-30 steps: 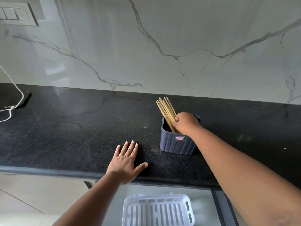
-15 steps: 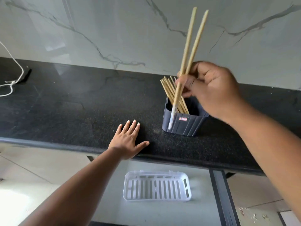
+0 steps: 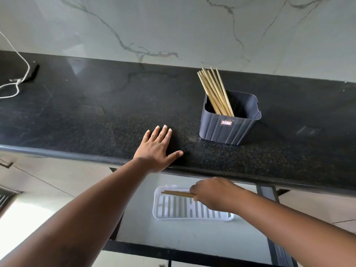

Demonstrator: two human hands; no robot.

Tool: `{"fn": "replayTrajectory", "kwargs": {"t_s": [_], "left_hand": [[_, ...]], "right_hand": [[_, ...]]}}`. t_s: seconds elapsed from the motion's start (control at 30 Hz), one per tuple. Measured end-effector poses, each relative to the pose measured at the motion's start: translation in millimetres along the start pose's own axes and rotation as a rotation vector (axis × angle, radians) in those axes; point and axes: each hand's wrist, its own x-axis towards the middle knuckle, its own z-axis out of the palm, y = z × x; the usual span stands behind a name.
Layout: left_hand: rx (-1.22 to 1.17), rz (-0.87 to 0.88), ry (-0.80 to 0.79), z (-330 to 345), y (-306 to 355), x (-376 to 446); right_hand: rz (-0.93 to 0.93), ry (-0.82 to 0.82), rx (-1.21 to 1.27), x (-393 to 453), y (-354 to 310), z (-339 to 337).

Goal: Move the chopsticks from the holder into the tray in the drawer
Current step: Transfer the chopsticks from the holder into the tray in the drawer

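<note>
R hand low over white tray, fingers pinching chopstick pair flat; L hand splayed wide, palm down on counter.

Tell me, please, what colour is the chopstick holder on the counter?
The chopstick holder is dark slate grey-blue, seen clearly in the head view.

I see one red-and-white sticker on the front wall of the dark holder, at my one o'clock; its print is too small to read.
</note>
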Motion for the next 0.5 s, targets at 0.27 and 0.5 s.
{"fn": "replayTrajectory", "kwargs": {"t_s": [0.27, 0.5], "left_hand": [[-0.002, -0.001, 0.011, 0, 1, 1], [-0.006, 0.006, 0.024, 2, -1, 2]], "right_hand": [[0.038, -0.115, -0.074, 35, 2, 49], [0.082, -0.169, -0.060, 54, -12, 67]]}}
